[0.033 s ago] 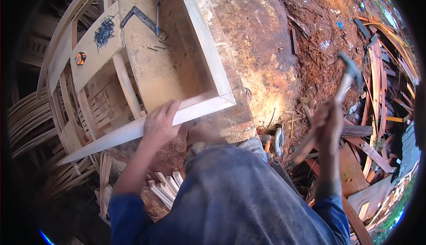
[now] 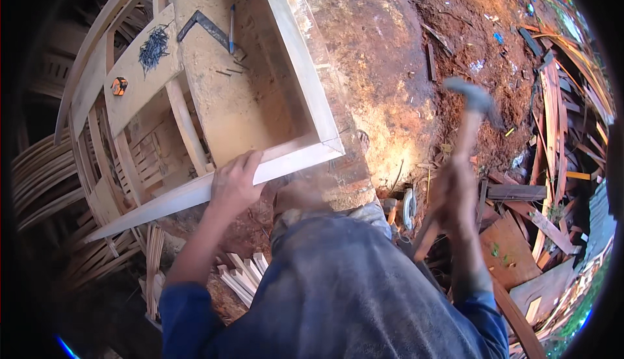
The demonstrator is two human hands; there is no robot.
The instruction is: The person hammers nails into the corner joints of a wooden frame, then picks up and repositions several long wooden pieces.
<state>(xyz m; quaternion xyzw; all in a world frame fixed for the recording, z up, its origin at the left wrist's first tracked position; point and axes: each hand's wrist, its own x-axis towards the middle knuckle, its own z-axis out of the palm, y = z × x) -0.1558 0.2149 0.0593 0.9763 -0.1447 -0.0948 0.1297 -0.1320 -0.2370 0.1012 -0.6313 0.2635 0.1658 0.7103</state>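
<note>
My left hand [image 2: 237, 180] is closed over the near rail of a pale wooden frame [image 2: 292, 157], its fingers on the inner side. The frame's mitred corner lies right of that hand, with a dark joint line across it. Out to the right, my right hand [image 2: 455, 196] grips a claw hammer [image 2: 469, 118] by its wooden handle, apart from the frame. The hammer head is raised and smeared by motion. On the work surface inside the frame lie a black square [image 2: 205, 27], a blue pen [image 2: 231, 29] and several loose nails [image 2: 232, 70].
A heap of nails [image 2: 153, 47] and an orange tape measure [image 2: 119, 86] rest on a board at the left. A circular saw [image 2: 408, 208] is on the ground beside my leg. Scrap wood [image 2: 552, 157] is piled at right; cut strips [image 2: 244, 276] lie below my left arm.
My right hand and the hammer have swung left, toward the frame, and the head's tilt has changed. My left hand keeps its place on the rail.
</note>
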